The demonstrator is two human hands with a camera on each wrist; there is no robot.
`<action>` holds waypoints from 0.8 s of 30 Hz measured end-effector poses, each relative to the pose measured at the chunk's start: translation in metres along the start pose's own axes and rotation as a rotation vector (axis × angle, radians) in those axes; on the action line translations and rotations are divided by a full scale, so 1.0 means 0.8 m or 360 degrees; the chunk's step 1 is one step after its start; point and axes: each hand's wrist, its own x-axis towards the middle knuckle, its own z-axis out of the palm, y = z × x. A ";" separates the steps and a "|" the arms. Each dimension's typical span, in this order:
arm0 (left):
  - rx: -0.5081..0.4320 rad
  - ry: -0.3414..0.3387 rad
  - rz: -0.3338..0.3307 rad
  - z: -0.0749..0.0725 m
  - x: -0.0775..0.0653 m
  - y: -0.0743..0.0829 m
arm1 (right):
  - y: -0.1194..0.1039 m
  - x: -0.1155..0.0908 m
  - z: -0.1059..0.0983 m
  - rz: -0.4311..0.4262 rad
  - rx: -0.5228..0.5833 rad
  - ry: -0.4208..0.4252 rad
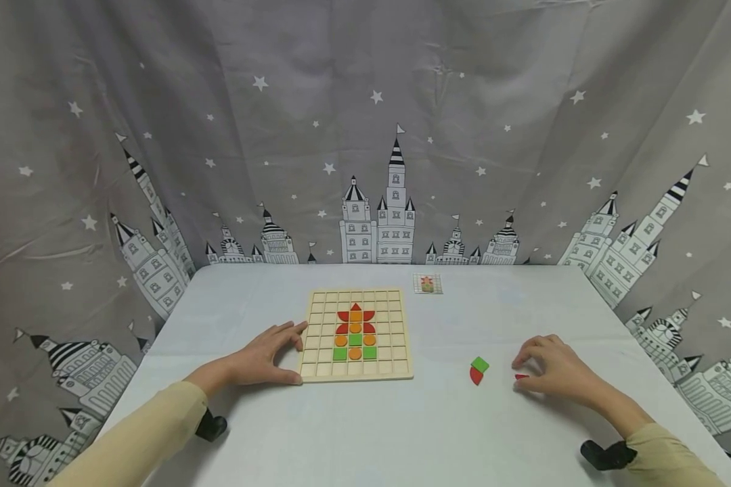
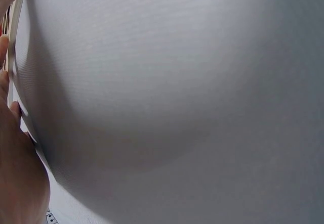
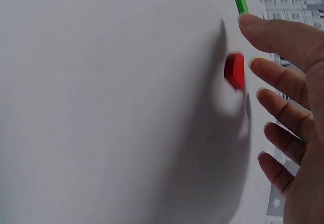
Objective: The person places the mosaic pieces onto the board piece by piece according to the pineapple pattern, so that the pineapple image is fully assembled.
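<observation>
My left hand (image 1: 260,357) rests against the left edge of a wooden grid board (image 1: 392,353), its thumb near the front corner and its fingers farther up the side. On the board, red (image 1: 368,316), orange (image 1: 355,354) and green pieces (image 1: 369,353) form a flower-like pattern. My right hand (image 1: 557,370) hovers at the right of the table, thumb and fingers spread apart around a small red piece (image 1: 520,376). In the right wrist view that red piece (image 3: 235,71) lies on the white surface, just off the fingertips.
Between the board and my right hand lie a green square piece (image 1: 480,364) and a red curved piece (image 1: 476,376), touching each other. A small pattern card (image 1: 427,284) lies behind the board to the right. A grey castle-print curtain (image 1: 493,88) hangs behind the white table (image 1: 365,433).
</observation>
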 end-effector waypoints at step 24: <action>-0.0007 0.0007 0.0031 0.000 0.001 0.000 | 0.015 -0.003 0.008 0.0002 0.0095 0.0028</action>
